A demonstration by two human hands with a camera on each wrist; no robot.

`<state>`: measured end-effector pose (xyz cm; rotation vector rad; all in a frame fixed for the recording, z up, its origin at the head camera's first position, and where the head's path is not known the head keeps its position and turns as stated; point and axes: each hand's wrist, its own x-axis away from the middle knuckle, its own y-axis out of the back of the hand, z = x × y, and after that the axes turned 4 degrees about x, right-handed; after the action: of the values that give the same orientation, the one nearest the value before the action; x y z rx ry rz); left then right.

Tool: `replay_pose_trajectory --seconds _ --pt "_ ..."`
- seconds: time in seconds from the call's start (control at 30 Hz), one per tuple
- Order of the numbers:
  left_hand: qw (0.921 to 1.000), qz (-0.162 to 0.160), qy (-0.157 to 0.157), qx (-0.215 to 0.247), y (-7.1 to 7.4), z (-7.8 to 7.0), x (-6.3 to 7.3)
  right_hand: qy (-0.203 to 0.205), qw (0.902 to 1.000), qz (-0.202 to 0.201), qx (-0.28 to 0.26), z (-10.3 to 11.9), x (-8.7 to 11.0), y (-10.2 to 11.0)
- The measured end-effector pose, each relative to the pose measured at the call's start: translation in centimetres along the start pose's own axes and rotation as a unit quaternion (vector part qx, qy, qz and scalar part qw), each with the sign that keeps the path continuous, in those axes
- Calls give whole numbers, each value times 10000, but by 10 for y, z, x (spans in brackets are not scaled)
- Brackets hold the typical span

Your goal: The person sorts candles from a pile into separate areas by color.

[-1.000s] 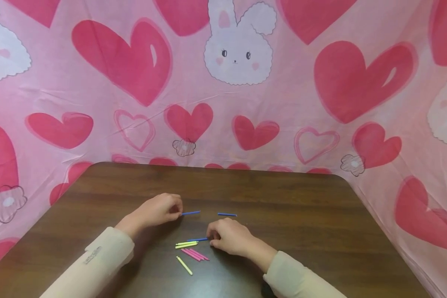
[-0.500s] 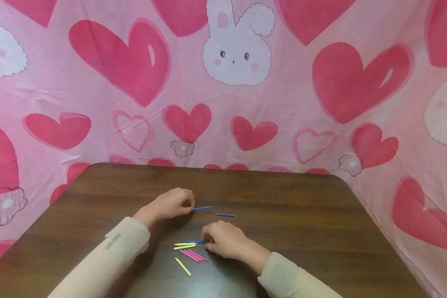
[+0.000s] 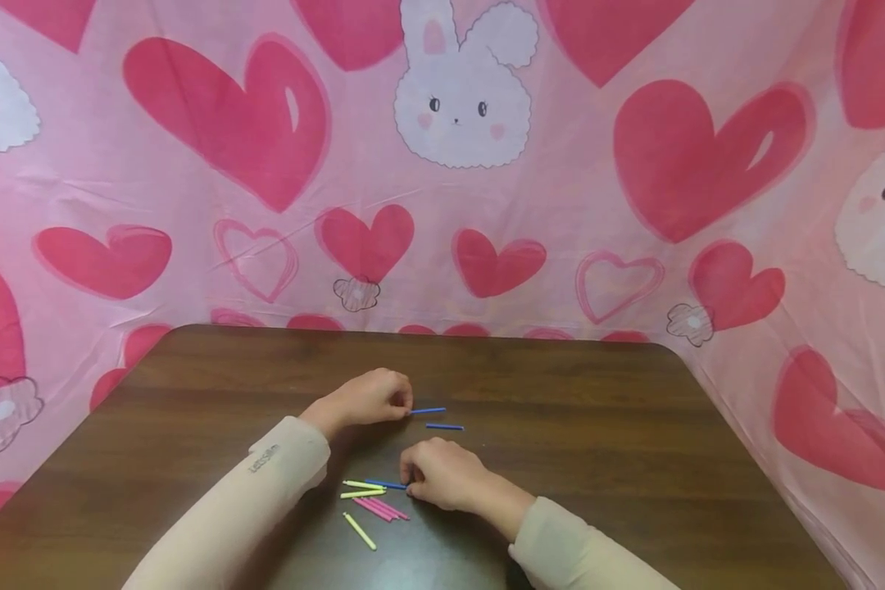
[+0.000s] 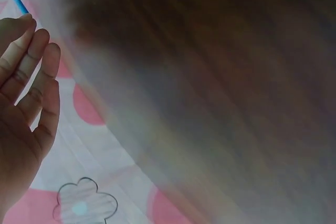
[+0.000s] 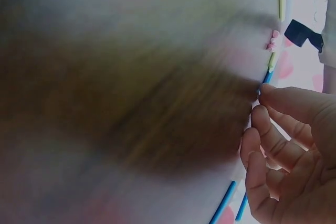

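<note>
In the head view my left hand [image 3: 369, 397] pinches one end of a thin blue stick [image 3: 429, 410] between thumb and index finger. Just nearer to me another blue stick [image 3: 445, 426] lies loose on the table. My right hand [image 3: 448, 477] pinches the end of a third blue stick [image 3: 383, 484], whose far part lies by two yellow sticks [image 3: 363, 495]. The right wrist view shows thumb and fingertip at the end of that blue stick [image 5: 267, 77]. The left wrist view shows the held blue stick [image 4: 19, 2] sticking out beyond the thumb.
Several pink sticks [image 3: 381, 509] lie in a bunch on the brown wooden table [image 3: 597, 459], just nearer than the yellow pair. One more yellow stick [image 3: 359, 531] lies apart, closer to me. A pink cloth [image 3: 324, 180] with hearts and rabbits hangs behind the table.
My left hand has moved right with its blue stick, to just beyond the loose one. The right hand has shifted slightly left, and its blue stick has swung to a new slant.
</note>
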<state>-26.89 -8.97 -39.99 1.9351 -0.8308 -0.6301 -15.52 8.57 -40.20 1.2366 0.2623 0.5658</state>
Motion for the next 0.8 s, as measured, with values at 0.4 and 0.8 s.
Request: replay_pose_trajectory --seconds 0.4,0.8 --pt "9997 227 -85 89 -6 -5 -15 -97 9996 22 -254 1 0 -1" --pt "9989 418 -131 157 -8 -8 -24 -105 9993 33 -347 0 0 -3"
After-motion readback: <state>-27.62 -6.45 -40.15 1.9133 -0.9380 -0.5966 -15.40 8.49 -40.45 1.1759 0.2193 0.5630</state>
